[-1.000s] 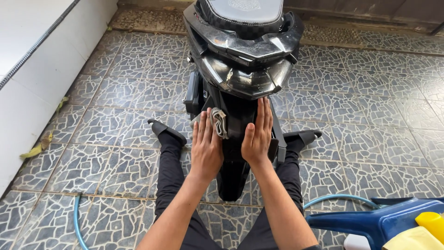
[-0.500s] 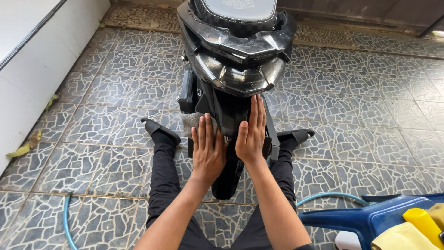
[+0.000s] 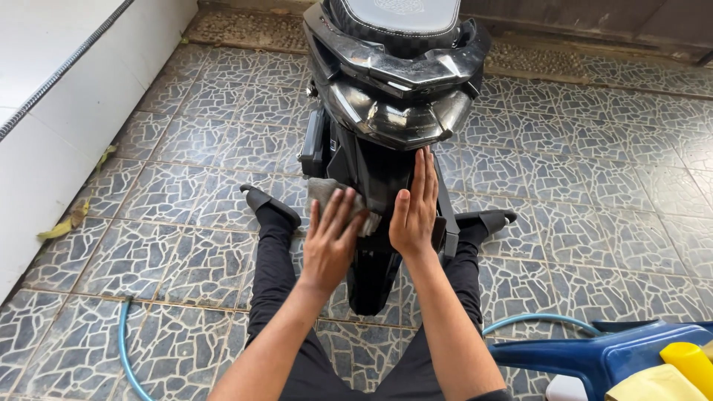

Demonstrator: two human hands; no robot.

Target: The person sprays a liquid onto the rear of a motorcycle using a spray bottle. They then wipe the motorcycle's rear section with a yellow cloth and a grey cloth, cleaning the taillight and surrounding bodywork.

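A black scooter (image 3: 394,96) stands with its rear end facing me, tail light at the top and rear fender below. My left hand (image 3: 332,241) lies flat on a grey cloth (image 3: 327,191), pressing it against the left side of the black rear fender (image 3: 375,275). Beside it, my right hand (image 3: 416,208) rests flat on the fender, fingers straight and pointing up toward the tail light. My legs in black trousers stretch out on either side of the rear wheel.
The floor is patterned grey tile (image 3: 594,186). A white wall (image 3: 44,126) runs along the left. A light blue hose (image 3: 122,349) lies at lower left and another stretch at lower right. A blue plastic container (image 3: 616,356) with yellow items sits at the bottom right corner.
Both hands have shifted on the fender; the left hand now presses a grey cloth that shows more to its left. The view has tilted slightly, showing more of the seat.
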